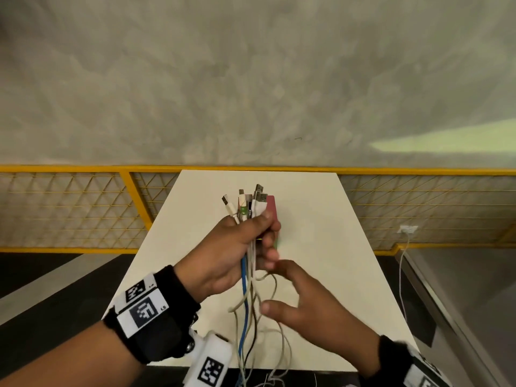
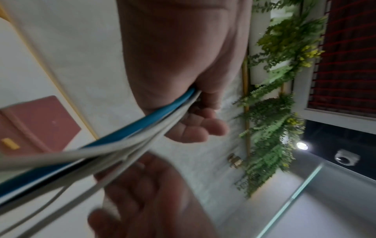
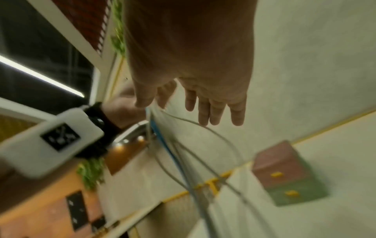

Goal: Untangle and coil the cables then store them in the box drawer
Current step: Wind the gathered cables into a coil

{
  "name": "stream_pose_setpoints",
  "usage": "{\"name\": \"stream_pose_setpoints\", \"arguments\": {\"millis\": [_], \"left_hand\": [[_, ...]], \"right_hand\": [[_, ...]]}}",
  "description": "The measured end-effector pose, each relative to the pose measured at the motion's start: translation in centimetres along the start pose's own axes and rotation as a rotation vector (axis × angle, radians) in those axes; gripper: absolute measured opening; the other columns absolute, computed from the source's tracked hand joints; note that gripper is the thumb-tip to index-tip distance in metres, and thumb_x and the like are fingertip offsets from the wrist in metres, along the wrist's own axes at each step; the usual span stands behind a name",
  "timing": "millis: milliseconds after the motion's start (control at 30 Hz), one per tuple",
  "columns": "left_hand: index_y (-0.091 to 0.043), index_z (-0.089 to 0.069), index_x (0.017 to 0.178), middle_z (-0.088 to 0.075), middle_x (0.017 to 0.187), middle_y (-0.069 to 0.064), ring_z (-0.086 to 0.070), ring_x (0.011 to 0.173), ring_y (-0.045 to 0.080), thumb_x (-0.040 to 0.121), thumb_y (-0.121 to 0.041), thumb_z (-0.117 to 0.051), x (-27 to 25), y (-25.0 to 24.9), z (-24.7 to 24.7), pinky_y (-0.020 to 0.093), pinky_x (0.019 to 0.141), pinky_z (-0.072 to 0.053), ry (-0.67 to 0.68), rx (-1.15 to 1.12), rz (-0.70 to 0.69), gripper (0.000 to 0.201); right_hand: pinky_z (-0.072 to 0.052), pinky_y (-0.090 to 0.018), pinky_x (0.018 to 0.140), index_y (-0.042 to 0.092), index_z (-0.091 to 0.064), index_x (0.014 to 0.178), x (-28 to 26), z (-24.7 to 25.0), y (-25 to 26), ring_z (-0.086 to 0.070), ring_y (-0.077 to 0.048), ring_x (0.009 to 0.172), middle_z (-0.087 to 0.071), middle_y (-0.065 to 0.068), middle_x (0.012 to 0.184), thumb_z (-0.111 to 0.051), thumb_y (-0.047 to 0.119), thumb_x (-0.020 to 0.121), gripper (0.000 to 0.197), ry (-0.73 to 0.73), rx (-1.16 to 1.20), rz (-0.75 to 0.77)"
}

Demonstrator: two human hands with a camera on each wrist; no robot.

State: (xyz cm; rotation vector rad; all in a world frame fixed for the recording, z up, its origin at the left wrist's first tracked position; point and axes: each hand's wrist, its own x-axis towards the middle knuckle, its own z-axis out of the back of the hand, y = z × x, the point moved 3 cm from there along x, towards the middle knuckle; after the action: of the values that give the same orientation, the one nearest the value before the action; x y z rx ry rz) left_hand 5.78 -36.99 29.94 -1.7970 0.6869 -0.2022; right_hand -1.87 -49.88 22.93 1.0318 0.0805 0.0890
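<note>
Gripping thin round cables (image 1: pixel 247 275) | left hand (image 1: pixel 223 255) fingers wrapped | right hand (image 1: pixel 304 300) fingers spread, empty

One blue cable (image 1: pixel 245 286), one box (image 3: pixel 289 173)

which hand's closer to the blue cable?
Left. The left hand grips the blue cable in the bundle; the right hand is open beside it, apart.

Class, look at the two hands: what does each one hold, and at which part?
The left hand grips the bundle of cables just below the plug ends, which stick up above the grip. The right hand is open beside the hanging strands and holds nothing.
</note>
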Motion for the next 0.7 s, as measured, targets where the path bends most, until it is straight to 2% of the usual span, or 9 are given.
{"name": "stream_pose_setpoints", "arguments": {"millis": [100, 167, 267, 333, 400, 467, 533, 633, 700], "left_hand": [[-0.005, -0.067, 0.087, -0.07, 0.071, 0.008, -0.076, 0.083, 0.028, 0.095, -0.028, -0.057, -0.3, -1.8, -1.4, 0.042, 0.072, -0.06, -0.022, 0.072, -0.179, 0.026], [-0.013, -0.072, 0.085, -0.078, 0.086, 0.004, -0.074, 0.097, 0.023, 0.096, -0.029, -0.058, -0.5, -3.1, -1.5, 0.047, 0.086, -0.056, -0.079, 0.233, -0.353, 0.024], [-0.026, -0.073, 0.076, -0.079, 0.102, 0.001, -0.07, 0.106, 0.01, 0.094, -0.031, -0.059, -0.8, -3.8, -1.2, 0.026, 0.092, -0.052, -0.072, 0.397, -0.491, 0.024], [-0.023, -0.071, 0.073, -0.078, 0.102, 0.002, -0.07, 0.105, 0.01, 0.094, -0.034, -0.056, -0.8, -3.3, -0.8, 0.027, 0.089, -0.051, -0.034, 0.327, -0.448, 0.027], [-0.019, -0.072, 0.076, -0.078, 0.105, 0.004, -0.07, 0.108, 0.015, 0.092, -0.033, -0.053, -1.0, -2.6, -0.5, 0.031, 0.089, -0.051, 0.076, 0.273, -0.371, 0.029], [-0.012, -0.074, 0.087, -0.075, 0.115, 0.011, -0.066, 0.116, 0.022, 0.092, -0.027, -0.057, -1.5, -1.9, -0.2, 0.036, 0.097, -0.051, 0.195, 0.295, -0.32, 0.023], [-0.013, -0.076, 0.094, -0.072, 0.121, 0.013, -0.063, 0.121, 0.025, 0.091, -0.026, -0.058, -1.8, -1.6, 0.1, 0.038, 0.102, -0.05, 0.256, 0.288, -0.297, 0.023], [-0.017, -0.079, 0.085, -0.072, 0.122, 0.008, -0.061, 0.124, 0.023, 0.094, -0.03, -0.05, -1.6, -1.7, 0.0, 0.032, 0.099, -0.049, 0.256, 0.141, -0.221, 0.033], [-0.017, -0.078, 0.082, -0.072, 0.123, 0.009, -0.06, 0.126, 0.025, 0.091, -0.041, -0.053, -1.3, -1.5, -0.2, 0.037, 0.104, -0.043, 0.259, 0.021, -0.161, 0.036]], "right_hand": [[-0.046, -0.027, 0.101, 0.035, -0.053, 0.121, 1.4, -0.5, 3.6, -0.058, -0.001, 0.116, -0.066, 0.012, 0.12, -0.071, 0.05, 0.071, 0.055, -0.059, 0.255, 0.108], [-0.051, -0.035, 0.095, 0.027, -0.06, 0.107, 1.8, -0.2, 4.7, -0.066, -0.008, 0.103, -0.072, 0.003, 0.106, -0.068, 0.043, 0.073, 0.039, -0.121, 0.325, 0.13], [-0.054, -0.03, 0.082, 0.018, -0.058, 0.101, 2.1, -0.4, 6.5, -0.07, -0.012, 0.089, -0.071, 0.002, 0.095, -0.064, 0.032, 0.08, 0.026, -0.085, 0.313, 0.187], [-0.054, -0.032, 0.072, 0.018, -0.053, 0.103, 2.0, -0.6, 7.2, -0.07, -0.017, 0.072, -0.067, 0.001, 0.084, -0.056, 0.021, 0.087, 0.016, -0.047, 0.328, 0.233], [-0.052, -0.038, 0.064, 0.032, -0.05, 0.107, 1.7, -0.5, 7.6, -0.061, -0.013, 0.057, -0.061, 0.003, 0.068, -0.049, 0.02, 0.091, 0.02, -0.064, 0.292, 0.262], [-0.044, -0.026, 0.055, 0.045, -0.047, 0.111, 1.4, -0.1, 7.8, -0.052, -0.002, 0.055, -0.057, 0.016, 0.064, -0.047, 0.017, 0.094, 0.032, -0.076, 0.272, 0.3], [-0.036, -0.012, 0.057, 0.044, -0.048, 0.109, 1.1, 0.1, 7.9, -0.051, 0.002, 0.058, -0.055, 0.028, 0.065, -0.046, 0.012, 0.098, 0.034, -0.038, 0.233, 0.329], [-0.032, -0.019, 0.054, 0.041, -0.05, 0.096, 1.0, 0.0, 7.5, -0.041, -0.003, 0.051, -0.049, 0.021, 0.058, -0.047, 0.022, 0.096, 0.019, -0.01, 0.169, 0.31], [-0.034, -0.026, 0.054, 0.037, -0.051, 0.094, 0.8, -0.3, 7.1, -0.039, -0.004, 0.052, -0.048, 0.016, 0.059, -0.049, 0.027, 0.094, 0.01, -0.006, 0.196, 0.279]]}}
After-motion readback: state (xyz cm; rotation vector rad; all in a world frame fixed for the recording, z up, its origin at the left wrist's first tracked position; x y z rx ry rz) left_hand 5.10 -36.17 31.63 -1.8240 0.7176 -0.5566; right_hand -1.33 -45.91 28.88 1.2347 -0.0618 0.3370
